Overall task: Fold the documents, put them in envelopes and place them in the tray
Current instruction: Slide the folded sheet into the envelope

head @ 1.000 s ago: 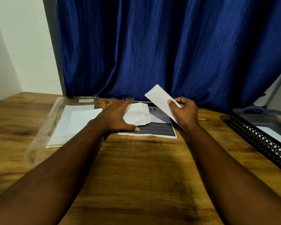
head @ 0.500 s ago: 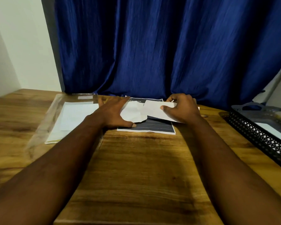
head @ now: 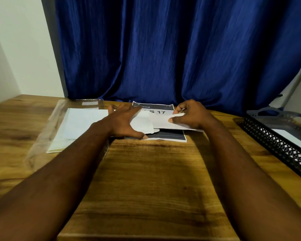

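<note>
L hand (head: pixel 123 122) spread flat, pressing white envelope (head: pixel 142 125) onto dark printed sheet (head: pixel 170 136) on counter (head: pixel 146 180). R hand (head: pixel 193 115) pinches folded document (head: pixel 161 121), edge overlapping envelope just R of L hand. Mesh tray (head: pixel 276 146) well R of R hand; envelope stack (head: pixel 80 126) just L of L hand.

A makeshift desk corner, home or office, is suggested. A wooden table (head: pixel 146 171) is set against a blue curtain (head: pixel 163 49) at the far side and a white wall (head: pixel 24 49) on the left; a black mesh paper tray (head: pixel 276 146) is seen at the right
</note>
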Demonstrator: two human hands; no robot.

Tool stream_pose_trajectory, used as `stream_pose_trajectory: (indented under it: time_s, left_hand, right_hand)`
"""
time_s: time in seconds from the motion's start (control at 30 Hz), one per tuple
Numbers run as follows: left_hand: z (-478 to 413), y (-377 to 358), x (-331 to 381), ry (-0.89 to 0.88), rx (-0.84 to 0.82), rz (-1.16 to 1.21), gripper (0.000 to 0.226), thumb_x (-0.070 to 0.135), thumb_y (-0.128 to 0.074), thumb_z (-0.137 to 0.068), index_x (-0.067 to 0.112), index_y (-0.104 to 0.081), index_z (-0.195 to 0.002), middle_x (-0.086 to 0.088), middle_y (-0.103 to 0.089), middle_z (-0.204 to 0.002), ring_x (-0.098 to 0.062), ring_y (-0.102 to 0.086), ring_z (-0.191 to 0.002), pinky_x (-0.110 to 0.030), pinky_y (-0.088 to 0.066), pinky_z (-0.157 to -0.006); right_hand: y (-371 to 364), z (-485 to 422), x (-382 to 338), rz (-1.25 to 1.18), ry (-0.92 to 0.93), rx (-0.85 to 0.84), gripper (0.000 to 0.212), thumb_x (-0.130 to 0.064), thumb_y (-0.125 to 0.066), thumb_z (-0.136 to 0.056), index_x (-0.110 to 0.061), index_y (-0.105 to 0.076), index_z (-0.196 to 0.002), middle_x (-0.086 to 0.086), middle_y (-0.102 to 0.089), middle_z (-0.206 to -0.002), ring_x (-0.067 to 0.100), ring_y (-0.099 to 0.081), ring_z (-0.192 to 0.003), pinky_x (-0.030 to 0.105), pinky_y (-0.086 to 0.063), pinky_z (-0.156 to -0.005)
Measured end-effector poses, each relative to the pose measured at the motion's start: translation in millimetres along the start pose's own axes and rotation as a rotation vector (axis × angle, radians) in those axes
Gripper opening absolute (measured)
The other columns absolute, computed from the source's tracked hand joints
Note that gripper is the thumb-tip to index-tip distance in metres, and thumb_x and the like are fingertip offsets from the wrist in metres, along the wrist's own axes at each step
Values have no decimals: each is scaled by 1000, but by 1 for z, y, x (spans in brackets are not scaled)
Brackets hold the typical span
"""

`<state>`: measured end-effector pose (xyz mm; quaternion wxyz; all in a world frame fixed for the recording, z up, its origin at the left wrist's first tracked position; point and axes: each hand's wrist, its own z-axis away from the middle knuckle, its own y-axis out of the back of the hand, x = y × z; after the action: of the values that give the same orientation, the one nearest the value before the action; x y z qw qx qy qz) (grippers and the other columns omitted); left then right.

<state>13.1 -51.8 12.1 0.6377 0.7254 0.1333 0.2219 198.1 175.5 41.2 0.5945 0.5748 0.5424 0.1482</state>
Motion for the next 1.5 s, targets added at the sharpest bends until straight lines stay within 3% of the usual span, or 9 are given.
stream_pose_trajectory:
  time_s: [0.43, 0.53, 0.6, 0.7, 0.8, 1.03, 1.13, 1.33, 1.5]
  left_hand:
    - [-2, -6, 1, -14, 8, 90, 134, 105, -50, -53, 43, -8, -164, 1, -2, -175, -25, 0, -161, -60, -1, -126]
    - [2, -13, 4, -11, 100, 235, 98, 88, -48, -84, 38, -20, -164, 3, -11, -174, -23, -6, -161, -57, -7, -127]
    - [-3, -19, -1, -41, 260, 295, 68, 62, -46, -103, 24, -37, -159, -5, -36, -166, -28, -27, -154, -50, -23, -125]
    - [-12, -23, -9, -117, 468, 266, 29, 32, -44, -108, 12, -63, -117, -11, -67, -114, -32, -59, -111, -42, -45, -95]
    - [-16, -23, -6, -138, 518, 236, 21, 29, -40, -103, 21, -51, -87, -1, -56, -84, -27, -54, -81, -39, -40, -74]
    - [-22, -28, 7, -179, 512, 173, 15, 23, -45, -106, 26, -53, -94, 5, -53, -92, -18, -49, -88, -41, -42, -83]
    - [-19, -26, 6, -160, 570, 149, 17, 27, -41, -103, 27, -48, -88, 4, -52, -86, -23, -51, -83, -44, -43, -78]
    - [-19, -25, 5, -66, 653, 49, 21, 26, -44, -105, 21, -57, -90, 5, -50, -89, -24, -53, -89, -43, -30, -82]
    - [-21, -26, 13, -70, 665, 8, 19, 26, -44, -105, 20, -59, -94, 0, -61, -95, -26, -55, -94, -43, -27, -83]
  right_hand:
    - [-22, 3, -8, -78, 117, -8, 35, -57, -86, -77, -32, -76, -99, -13, -74, -117, 11, -66, -114, 45, -58, -100]
    - [-19, 5, -10, -88, 155, -29, 34, -53, -87, -80, -31, -77, -103, -13, -73, -117, 11, -66, -115, 40, -56, -99]
    - [-20, 6, -12, -97, 177, -26, 32, -51, -87, -80, -30, -77, -102, -13, -74, -115, 9, -66, -113, 34, -54, -96]
    - [-24, 6, -13, -113, 192, -17, 30, -54, -85, -81, -31, -78, -99, -16, -75, -113, 5, -67, -111, 31, -53, -96]
    - [-32, 6, -20, -126, 204, 17, 20, -47, -80, -89, -28, -79, -95, -17, -76, -105, 1, -67, -104, 32, -55, -97]
    - [-44, 8, -23, -29, 226, 72, 23, -47, -73, -93, -32, -73, -110, -12, -70, -93, 8, -64, -88, 37, -57, -85]
    - [-36, 6, -8, -23, 102, 123, 29, -56, -59, -84, -35, -73, -98, -14, -74, -92, 12, -68, -93, 46, -52, -98]
    - [-46, 7, -1, -285, 28, 111, 24, -18, -59, -92, -35, -70, -104, -11, -74, -91, 12, -67, -83, 29, -51, -72]
    - [-59, 6, -26, -355, 157, 141, 29, -9, -67, -99, -25, -57, -121, -5, -70, -90, 9, -66, -92, 26, -50, -83]
